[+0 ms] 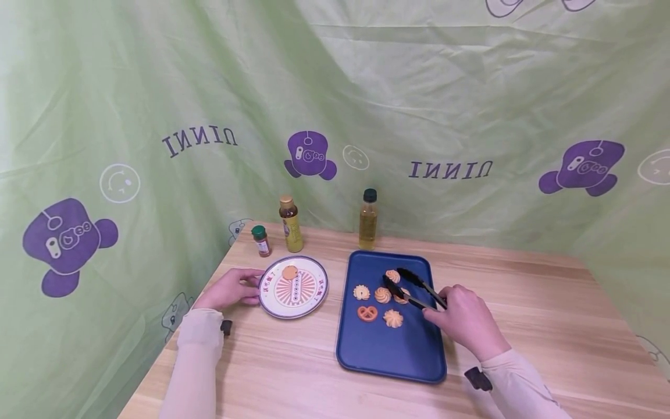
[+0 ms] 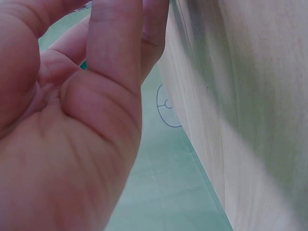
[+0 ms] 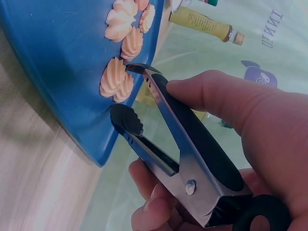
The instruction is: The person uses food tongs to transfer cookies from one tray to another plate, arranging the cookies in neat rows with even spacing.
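My right hand (image 1: 463,317) grips a pair of black-and-silver tongs (image 3: 168,139), thumb along one handle and fingers under the other. The tongs stand spread, their black tips over the cookies at the tray's right side. On the blue tray (image 1: 389,355) lie several piped butter cookies (image 1: 382,295) and one pretzel cookie (image 1: 367,314). My left hand (image 1: 232,288) holds the left rim of a white patterned plate (image 1: 293,310), which carries one round cookie (image 1: 289,273). The left wrist view shows that hand with bent fingers; the plate is out of sight there.
Behind the plate stand a green-capped spice jar (image 1: 262,242) and a yellow-labelled bottle (image 1: 291,224). An oil bottle (image 1: 368,221) stands just behind the tray. A green printed curtain (image 1: 398,105) hangs along the back and sides of the wooden table (image 1: 544,326).
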